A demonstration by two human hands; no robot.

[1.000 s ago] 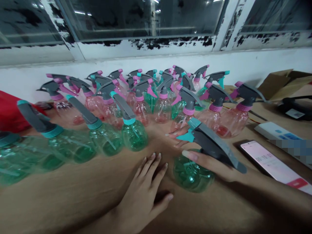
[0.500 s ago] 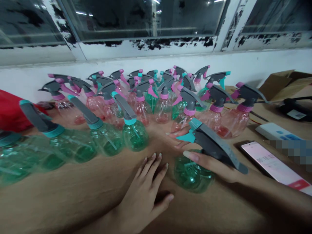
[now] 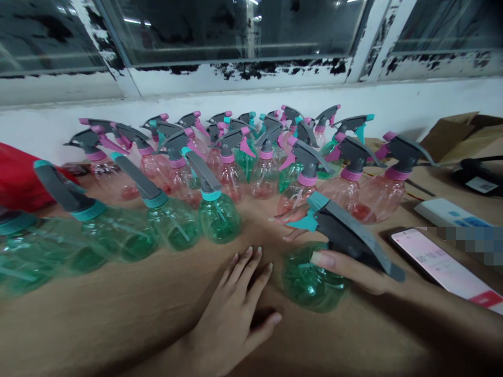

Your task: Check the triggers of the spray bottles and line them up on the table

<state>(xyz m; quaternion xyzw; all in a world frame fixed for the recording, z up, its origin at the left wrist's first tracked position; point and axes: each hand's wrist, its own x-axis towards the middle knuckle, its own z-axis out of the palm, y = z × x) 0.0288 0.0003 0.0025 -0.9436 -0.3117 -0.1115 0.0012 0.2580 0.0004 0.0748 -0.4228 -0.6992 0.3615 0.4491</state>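
Four green bottles (image 3: 219, 222) with teal collars and gray trigger heads, set in a slanting row at the left of the wooden table (image 3: 129, 314); the outermost is cut by the view's edge. Behind them, a crowd of mostly pink bottles (image 3: 264, 177), pink collars, a few teal-and-green ones mixed in; some overlap too much to count.

Right hand (image 3: 353, 269): closed around the upper part of a green spray bottle (image 3: 314, 285), thumb on the near side, fingers reaching round the far side beneath the teal trigger. Much of the grip is hidden behind the gray trigger head (image 3: 351, 233). Bottle sits right of centre, near the front of the pink ones, nozzle toward the upper left, long gray back sloping down over the wrist.

Left hand (image 3: 231, 314): palm down on the table, fingers slightly spread, thumb out to the side, holding nothing. Lies just left of the held bottle, apart from it.

Right side of table: phone (image 3: 444, 269), screen lit with a timer, digits blurred; beyond it a white-and-blue object (image 3: 448, 212), partly pixelated; farther back a black device (image 3: 477, 175) with a white label, and an open cardboard box (image 3: 451, 136). Far left: red material (image 3: 23, 178), kind unclear
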